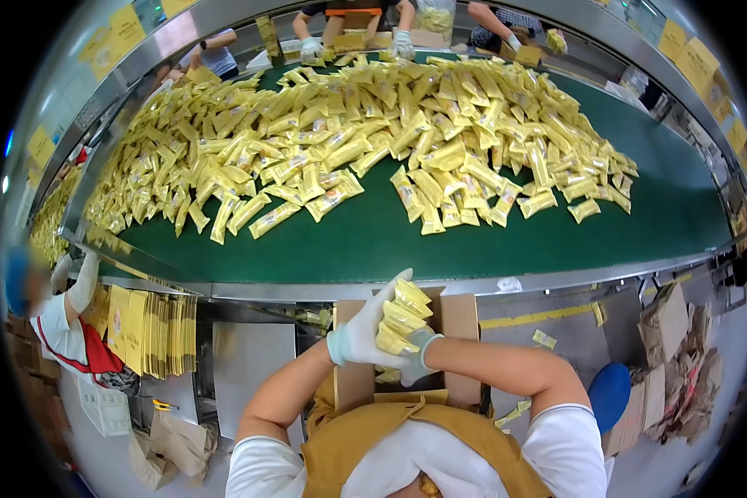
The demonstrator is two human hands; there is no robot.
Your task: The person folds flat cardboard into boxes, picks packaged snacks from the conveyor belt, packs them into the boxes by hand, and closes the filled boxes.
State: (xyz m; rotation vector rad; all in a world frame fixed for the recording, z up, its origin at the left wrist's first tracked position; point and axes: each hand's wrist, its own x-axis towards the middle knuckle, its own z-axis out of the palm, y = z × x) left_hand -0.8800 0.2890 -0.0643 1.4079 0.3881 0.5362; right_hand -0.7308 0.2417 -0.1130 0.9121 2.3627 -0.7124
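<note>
A stack of several yellow snack packets is held between my two gloved hands, above an opened cardboard box. My left hand presses along the stack's left side, its thumb or finger pointing up past the top packet. At the lower right, my right hand is closed around the near end of the stack, its fingers partly hidden by the packets. Some yellow also shows inside the box, just below my hands. Beyond the box, a large heap of the same yellow packets covers much of the green conveyor belt.
A metal rail edges the belt. Folded yellow cartons stand at left, near a person in a red apron. Gloved co-workers' hands are across the belt. At right are a blue stool and stacked cardboard.
</note>
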